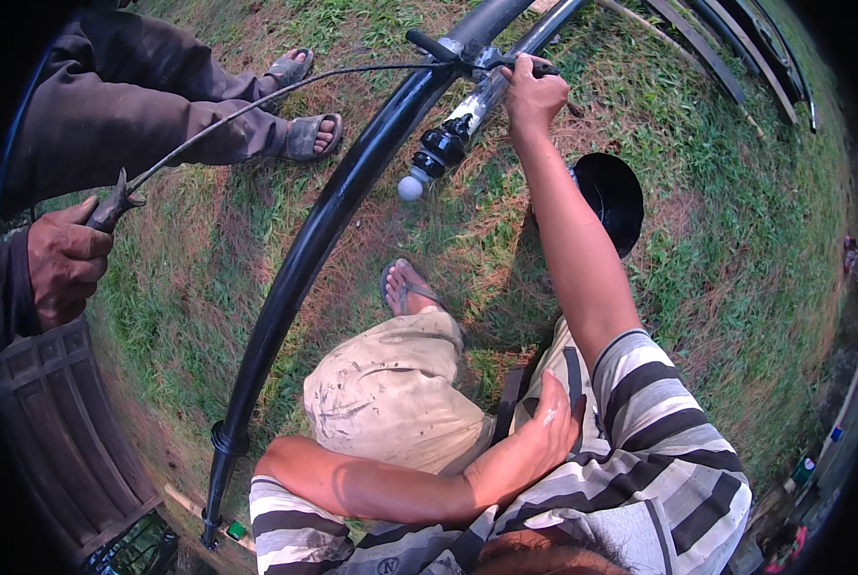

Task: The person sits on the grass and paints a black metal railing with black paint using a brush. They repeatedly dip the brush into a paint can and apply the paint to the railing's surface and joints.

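My right arm reaches far forward to a joint of the glossy black tube frame. My right hand [536, 98] is closed on a slim dark tool [546, 69] at that joint; its kind is not clear. Beside it runs a thinner tube with a pale, white-smeared section [470, 108], ending in a black collar [442, 147] and a white ball [410, 188]. A long curved black tube [323, 240] sweeps down toward the lower left. My left hand [549, 422], pale-smudged, rests over my lap with nothing seen in it, its fingers stretched and partly hidden.
At the left another person's hand [68, 259] grips a dark forked handle [115, 203]; a thin curved rod [256, 103] runs from it to the joint. A black bucket [609, 203] stands on the grass by my right forearm. Dark bars [716, 48] lie far right; a brown panel [65, 431] is lower left.
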The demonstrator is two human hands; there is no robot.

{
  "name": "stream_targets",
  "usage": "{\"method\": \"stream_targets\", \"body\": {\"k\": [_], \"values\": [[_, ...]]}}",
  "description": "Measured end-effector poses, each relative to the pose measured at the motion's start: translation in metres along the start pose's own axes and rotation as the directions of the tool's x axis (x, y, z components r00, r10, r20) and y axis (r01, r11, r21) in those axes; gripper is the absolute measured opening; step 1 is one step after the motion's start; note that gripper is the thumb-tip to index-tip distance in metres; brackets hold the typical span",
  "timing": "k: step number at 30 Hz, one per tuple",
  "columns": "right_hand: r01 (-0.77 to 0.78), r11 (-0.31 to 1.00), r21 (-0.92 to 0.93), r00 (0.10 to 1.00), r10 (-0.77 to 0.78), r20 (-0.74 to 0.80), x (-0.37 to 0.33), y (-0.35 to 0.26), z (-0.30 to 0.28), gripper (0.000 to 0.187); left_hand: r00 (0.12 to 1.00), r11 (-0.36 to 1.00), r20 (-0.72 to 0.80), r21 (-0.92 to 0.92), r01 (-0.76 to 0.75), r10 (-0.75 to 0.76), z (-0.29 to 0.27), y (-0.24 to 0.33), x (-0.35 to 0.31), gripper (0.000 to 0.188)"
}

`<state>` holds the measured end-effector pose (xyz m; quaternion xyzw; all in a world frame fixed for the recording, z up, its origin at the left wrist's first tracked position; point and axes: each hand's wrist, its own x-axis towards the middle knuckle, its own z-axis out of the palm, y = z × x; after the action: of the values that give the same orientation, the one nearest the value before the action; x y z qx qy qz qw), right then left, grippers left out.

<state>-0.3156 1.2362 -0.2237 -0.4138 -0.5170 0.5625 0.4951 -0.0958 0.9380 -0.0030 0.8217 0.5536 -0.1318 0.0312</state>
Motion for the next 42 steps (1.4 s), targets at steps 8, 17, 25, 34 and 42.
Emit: {"method": "stream_targets", "body": {"k": [8, 17, 25, 34, 42], "values": [[-0.089, 0.995, 0.038, 0.993, 0.086, 0.074, 0.023, -0.001, -0.003, 0.023, 1.000, 1.000, -0.011, 0.024, 0.020, -0.020, -0.001, 0.001, -0.001, 0.044], [-0.007, 0.999, 0.043, 0.993, 0.002, 0.114, -0.006, 0.010, -0.010, 0.025, 1.000, 1.000, -0.024, -0.019, -0.012, 0.012, -0.001, -0.001, 0.000, 0.051], [0.154, 0.915, -0.373, 0.988, -0.142, 0.059, 0.015, -0.017, -0.029, 0.030, 1.000, 1.000, -0.008, -0.008, 0.029, -0.029, -0.002, 0.000, -0.003, 0.045], [0.161, 0.924, -0.348, 0.970, -0.084, 0.227, 0.016, -0.023, -0.031, 0.032, 0.998, 0.998, -0.013, 0.014, 0.057, -0.057, -0.004, 0.004, -0.009, 0.048], [0.185, 0.922, -0.339, 0.901, -0.022, 0.433, -0.006, -0.063, -0.074, 0.024, 0.999, 0.999, -0.024, 0.002, 0.036, -0.036, -0.003, 0.004, -0.008, 0.053]]}}
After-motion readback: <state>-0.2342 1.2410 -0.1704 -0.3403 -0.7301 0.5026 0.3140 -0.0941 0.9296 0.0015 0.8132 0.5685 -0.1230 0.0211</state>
